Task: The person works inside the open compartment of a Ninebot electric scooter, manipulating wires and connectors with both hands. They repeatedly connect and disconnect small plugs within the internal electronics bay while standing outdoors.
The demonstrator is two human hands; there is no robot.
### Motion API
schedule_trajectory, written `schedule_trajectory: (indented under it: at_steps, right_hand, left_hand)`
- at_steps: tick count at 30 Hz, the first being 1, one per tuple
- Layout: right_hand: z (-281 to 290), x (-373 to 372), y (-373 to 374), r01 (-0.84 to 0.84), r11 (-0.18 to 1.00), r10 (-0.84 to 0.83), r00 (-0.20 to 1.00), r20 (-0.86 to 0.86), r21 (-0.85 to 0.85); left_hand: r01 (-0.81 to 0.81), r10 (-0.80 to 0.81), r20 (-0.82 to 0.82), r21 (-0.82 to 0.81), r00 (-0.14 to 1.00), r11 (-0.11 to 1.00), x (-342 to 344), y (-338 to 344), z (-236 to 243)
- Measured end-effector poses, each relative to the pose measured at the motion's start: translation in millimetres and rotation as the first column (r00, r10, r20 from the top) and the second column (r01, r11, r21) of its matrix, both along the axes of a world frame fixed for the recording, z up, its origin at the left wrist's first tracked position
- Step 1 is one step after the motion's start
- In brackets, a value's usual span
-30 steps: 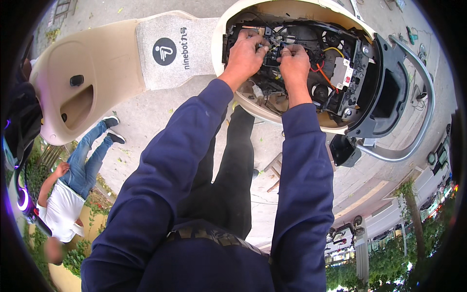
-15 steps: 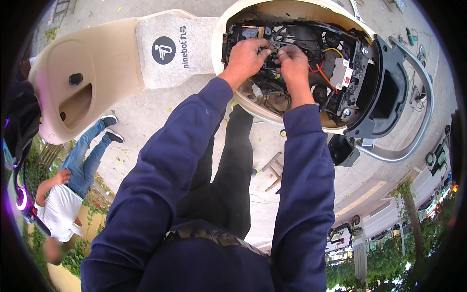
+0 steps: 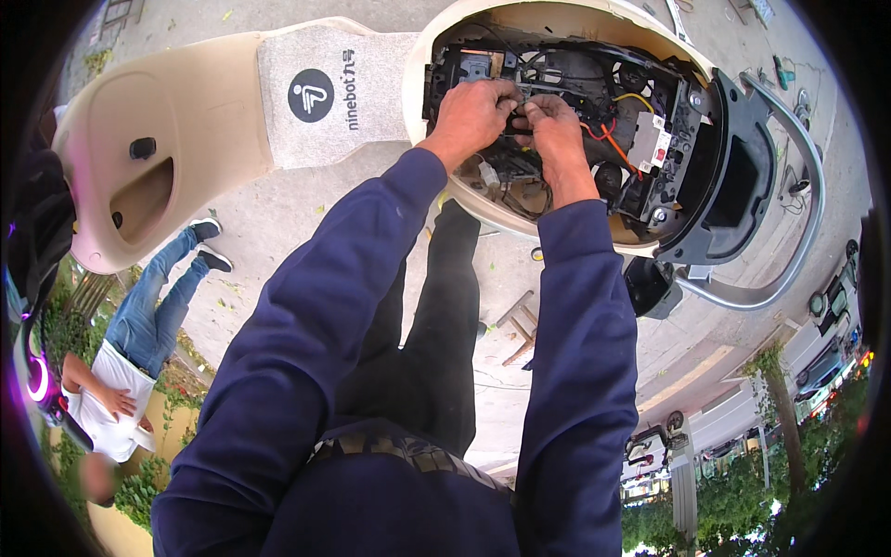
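In front of me stands a beige electric scooter (image 3: 200, 102) with its seat compartment open, showing dark inner parts and wiring. My left hand (image 3: 473, 113) reaches in with thumb and fingers pinched together. Beside it, almost touching, my right hand (image 3: 554, 130) has its fingers closed in a similar pinch. What lies between the fingertips is too small and dark to name. Close to my right hand run red and orange wires (image 3: 617, 148), and a white box-shaped part (image 3: 647, 141) sits further right. A pale connector (image 3: 488, 174) hangs below my left hand.
A curved grey grab rail (image 3: 817, 204) juts out at the scooter's right end. A grey mat (image 3: 311, 139) covers the footboard. At the lower left is a person in a white shirt (image 3: 116, 399). A small wooden stool (image 3: 520, 325) stands on the pavement.
My right hand has turned and dipped slightly, its fingertips drawing nearer to my left hand. My left hand has barely moved. The person at the left has shifted an arm across the body.
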State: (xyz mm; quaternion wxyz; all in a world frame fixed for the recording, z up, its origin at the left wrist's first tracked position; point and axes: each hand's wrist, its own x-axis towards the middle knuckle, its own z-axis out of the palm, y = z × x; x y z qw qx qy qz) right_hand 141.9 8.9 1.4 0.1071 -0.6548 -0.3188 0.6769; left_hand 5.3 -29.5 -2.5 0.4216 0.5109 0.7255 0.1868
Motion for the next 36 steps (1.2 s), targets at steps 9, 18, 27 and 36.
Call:
schedule_trajectory:
  at_steps: [9, 18, 27, 36]
  right_hand:
    - [-3.0, 2.1, -3.5, -0.014, 0.999, 0.014, 1.0, 0.003, 0.032]
    - [-2.3, -0.1, -2.6, -0.092, 0.993, 0.086, 0.993, 0.078, 0.075]
    - [-19.8, 7.9, -6.9, -0.245, 0.926, 0.168, 0.949, 0.268, 0.288]
    - [-13.5, 9.4, -6.5, -0.484, 0.799, 0.293, 0.832, 0.471, 0.358]
  left_hand:
    - [0.013, -0.012, -0.019, 0.017, 1.0, 1.0, 1.2, -0.8, -4.1]
    - [0.023, -0.022, -0.025, 0.026, 0.999, 0.999, 0.2, -1.6, -4.6]
    - [0.048, -0.046, -0.034, 0.054, 0.998, 0.997, 2.4, -1.2, -3.5]
    - [0.025, -0.027, 0.014, 0.124, 1.0, 0.992, 1.9, -1.7, -4.4]
